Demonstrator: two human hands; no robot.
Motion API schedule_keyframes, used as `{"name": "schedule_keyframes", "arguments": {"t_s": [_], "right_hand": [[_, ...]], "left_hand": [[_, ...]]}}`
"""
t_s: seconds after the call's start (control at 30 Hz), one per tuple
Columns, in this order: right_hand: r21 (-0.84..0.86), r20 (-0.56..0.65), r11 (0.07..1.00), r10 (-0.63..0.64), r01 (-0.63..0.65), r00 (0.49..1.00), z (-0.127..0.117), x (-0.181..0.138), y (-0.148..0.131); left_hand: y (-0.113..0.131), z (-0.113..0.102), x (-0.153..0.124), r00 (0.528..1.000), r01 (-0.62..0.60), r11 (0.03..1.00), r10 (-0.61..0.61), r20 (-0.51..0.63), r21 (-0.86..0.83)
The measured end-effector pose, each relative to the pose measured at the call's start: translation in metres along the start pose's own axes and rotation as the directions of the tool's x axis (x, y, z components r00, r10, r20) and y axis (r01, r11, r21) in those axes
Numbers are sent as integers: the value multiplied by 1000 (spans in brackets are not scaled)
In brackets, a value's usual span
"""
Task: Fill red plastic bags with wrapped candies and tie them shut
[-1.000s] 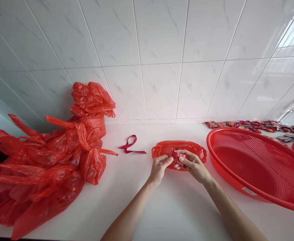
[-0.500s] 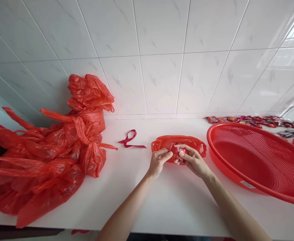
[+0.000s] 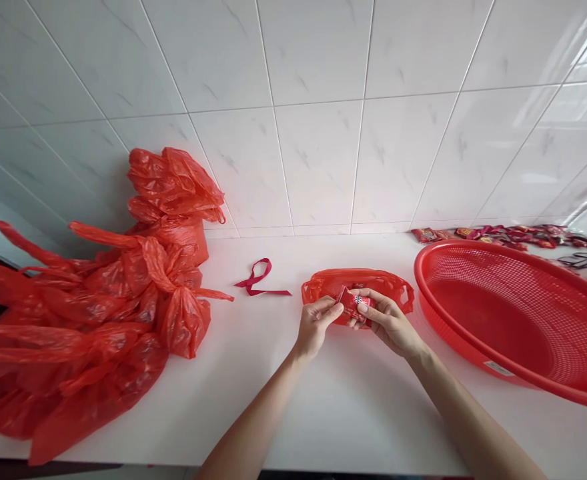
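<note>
Head view: left hand [image 3: 315,326] and right hand [image 3: 387,325] both pinch one small red candy packet [image 3: 354,306] between fingertips, held just over an open red plastic bag [image 3: 393,287] on the white counter [image 3: 353,400]. Big red mesh basket [image 3: 513,320] right, tied red bag pile [image 3: 93,320] left, dark red ribbon [image 3: 259,277] near the wall, loose packets [image 3: 498,235] behind the basket.

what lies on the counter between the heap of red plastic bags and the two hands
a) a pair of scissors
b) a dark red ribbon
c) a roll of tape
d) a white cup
b: a dark red ribbon lies looped on the white counter, right of the heap of red plastic bags and left of the left hand and right hand, which together pinch a small red packet.
</note>
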State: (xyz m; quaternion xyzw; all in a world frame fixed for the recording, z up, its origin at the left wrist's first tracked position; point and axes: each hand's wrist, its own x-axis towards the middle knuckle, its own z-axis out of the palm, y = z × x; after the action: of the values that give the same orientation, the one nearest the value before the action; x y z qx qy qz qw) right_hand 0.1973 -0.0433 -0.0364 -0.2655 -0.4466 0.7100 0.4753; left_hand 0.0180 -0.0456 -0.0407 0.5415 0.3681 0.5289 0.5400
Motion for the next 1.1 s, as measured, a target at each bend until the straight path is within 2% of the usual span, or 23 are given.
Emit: {"name": "schedule_keyframes", "arguments": {"t_s": [0.4, 0.8, 1.1], "right_hand": [[16, 31, 1000, 18, -18, 999, 0, -4, 0], [35, 43, 997, 60, -62, 997, 2, -5, -2], [31, 14, 998, 57, -58, 998, 3, -4, -1]], "left_hand": [[3, -1, -5, 1000, -4, 1000, 4, 30, -9], [11, 2, -8, 999, 9, 995, -4, 54, -98], [5, 1, -8, 999, 38, 999, -37, 14, -28]]}}
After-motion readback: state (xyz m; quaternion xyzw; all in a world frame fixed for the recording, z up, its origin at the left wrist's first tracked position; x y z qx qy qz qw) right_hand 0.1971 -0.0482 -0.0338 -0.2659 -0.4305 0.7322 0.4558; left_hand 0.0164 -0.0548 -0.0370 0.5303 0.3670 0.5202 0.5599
